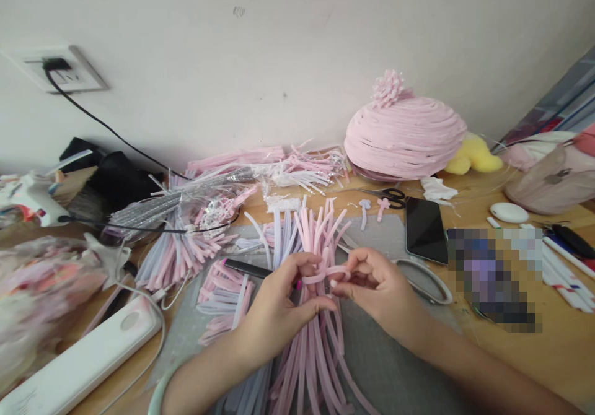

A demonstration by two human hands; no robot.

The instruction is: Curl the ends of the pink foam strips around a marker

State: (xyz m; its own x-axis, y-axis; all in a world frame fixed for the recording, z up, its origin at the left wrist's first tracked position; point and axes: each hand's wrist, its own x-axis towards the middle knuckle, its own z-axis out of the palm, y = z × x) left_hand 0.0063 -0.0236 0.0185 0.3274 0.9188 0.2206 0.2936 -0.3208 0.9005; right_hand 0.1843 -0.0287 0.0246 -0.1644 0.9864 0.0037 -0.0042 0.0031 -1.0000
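A pink pipe cleaner [338,270], bent into a small loop or knot, is pinched between my two hands. My left hand [290,288] has its fingertips closed on the loop's left side. At the right side my right hand [379,285] grips the other part between thumb and fingers. Beneath both hands lies a long bundle of pink pipe cleaners [318,362] on a grey mat [385,359]. Lavender pipe cleaners [286,241] lie alongside it. Left of my left hand are folded pink and lavender pieces [225,294] and a black marker [246,268].
Scissors with a grey handle [425,285] rest right of my right hand. Beyond are a phone [425,229], black-handled scissors [393,198] and a big pink coiled dome [404,139]. A white box-shaped device [88,362] and a glue gun [35,198] sit left, with cables.
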